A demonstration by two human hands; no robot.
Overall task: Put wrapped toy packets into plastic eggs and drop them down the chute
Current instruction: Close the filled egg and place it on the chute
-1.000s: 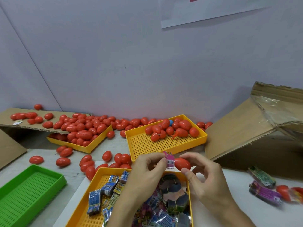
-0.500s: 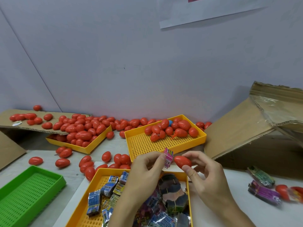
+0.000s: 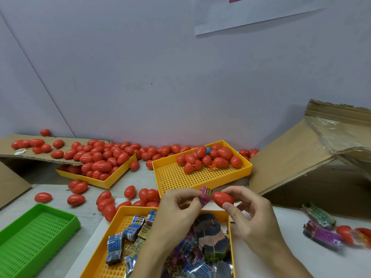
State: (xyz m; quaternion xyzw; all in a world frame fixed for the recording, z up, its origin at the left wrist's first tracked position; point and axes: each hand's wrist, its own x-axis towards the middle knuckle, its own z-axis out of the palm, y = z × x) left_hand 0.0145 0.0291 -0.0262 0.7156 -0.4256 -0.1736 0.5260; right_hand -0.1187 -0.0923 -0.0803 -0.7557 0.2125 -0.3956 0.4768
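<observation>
My left hand pinches a pink wrapped toy packet between thumb and fingertips. Right beside it, my right hand holds a red plastic egg between thumb and fingers, its left end touching the packet. Both hands hover over the near yellow tray, which holds several blue and purple wrapped packets. A sloping cardboard chute stands at the right.
A far yellow tray holds several red eggs. Another yellow tray at the left overflows with eggs, and loose eggs lie on the table. A green tray sits at the near left. Bundled packets lie at the right.
The packet has turned in my left hand and come up against the egg's end. Both hands stay close together above the near tray.
</observation>
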